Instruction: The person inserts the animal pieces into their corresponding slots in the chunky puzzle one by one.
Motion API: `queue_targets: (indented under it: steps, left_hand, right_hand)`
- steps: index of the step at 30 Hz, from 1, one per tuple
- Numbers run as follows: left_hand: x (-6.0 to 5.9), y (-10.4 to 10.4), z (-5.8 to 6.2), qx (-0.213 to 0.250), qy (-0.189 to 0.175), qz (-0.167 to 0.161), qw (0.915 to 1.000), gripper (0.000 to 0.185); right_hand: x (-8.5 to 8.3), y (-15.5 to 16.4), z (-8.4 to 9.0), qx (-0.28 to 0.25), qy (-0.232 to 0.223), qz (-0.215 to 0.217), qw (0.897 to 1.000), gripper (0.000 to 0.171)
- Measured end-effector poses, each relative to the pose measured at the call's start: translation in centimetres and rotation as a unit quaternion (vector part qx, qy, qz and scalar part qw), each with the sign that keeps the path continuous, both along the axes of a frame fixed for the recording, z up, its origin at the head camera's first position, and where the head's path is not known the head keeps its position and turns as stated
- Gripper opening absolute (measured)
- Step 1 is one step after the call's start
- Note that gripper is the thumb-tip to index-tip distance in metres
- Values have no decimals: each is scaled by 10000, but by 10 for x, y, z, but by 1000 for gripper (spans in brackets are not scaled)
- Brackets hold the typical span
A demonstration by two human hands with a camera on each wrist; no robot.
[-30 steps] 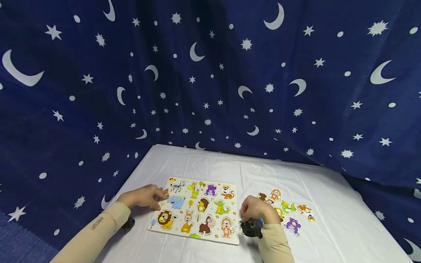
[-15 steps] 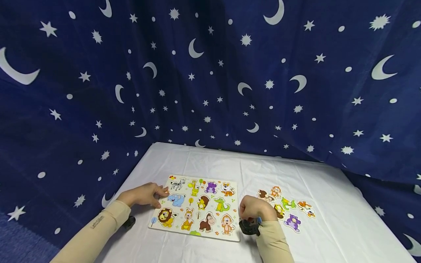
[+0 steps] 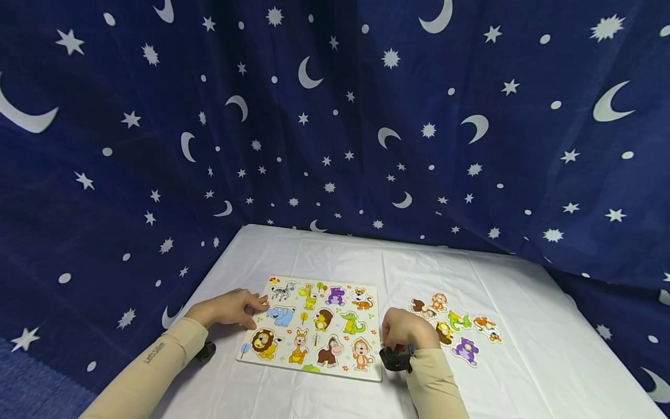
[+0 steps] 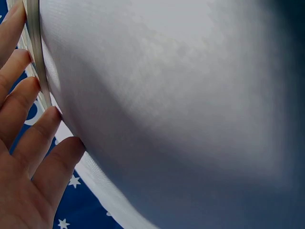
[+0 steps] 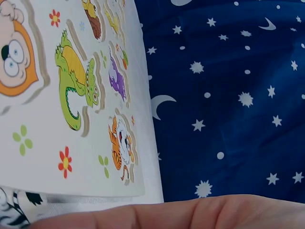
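R hand (image 3: pixel 405 329) has slid back off the loose animal pieces (image 3: pixel 454 328), fingers curled, grip unclear; L hand (image 3: pixel 230 307), fingers relaxed, steadies puzzle board (image 3: pixel 314 326) edge.

The right hand (image 3: pixel 405 330) hides whatever its curled fingers hold.

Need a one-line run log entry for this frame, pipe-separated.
left hand: fingertips on left edge of puzzle board | right hand: curled beside board's right edge, hold unclear | loose animal pieces: on tablecloth, right
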State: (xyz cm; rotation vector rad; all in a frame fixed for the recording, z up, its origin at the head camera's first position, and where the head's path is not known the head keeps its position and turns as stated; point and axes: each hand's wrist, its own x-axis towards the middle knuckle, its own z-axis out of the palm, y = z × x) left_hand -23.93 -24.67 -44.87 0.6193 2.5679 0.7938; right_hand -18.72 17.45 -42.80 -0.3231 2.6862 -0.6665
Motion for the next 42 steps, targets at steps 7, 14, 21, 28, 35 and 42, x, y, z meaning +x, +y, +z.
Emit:
queue_targets:
  steps: [7,14,21,28,35,42]
  left_hand:
    - [1,0,0,-12,-19,45,10000,56]
    - [0,1,1,22,-73,104,9999,56]
    - [-1,0,-1,-24,-31,58,10000,56]
    - [-2,0,-2,-3,-75,97,9999,56]
    - [-4,1,-1,16,-119,150,9998,56]
    - [-2,2,-1,-58,-116,219,9997,56]
  right_hand:
    - [-4,9,0,-290,373,-249,9986,20]
    - [-10,19,0,-433,889,-545,9936,20]
    - [-13,20,2,-672,986,-594,9911,18]
    - [-16,18,6,-1122,1215,-553,9847,11]
    - [-20,13,6,-1366,1112,-1013,9791,14]
    - [-22,9,5,-1452,1330,-1072,9745,12]
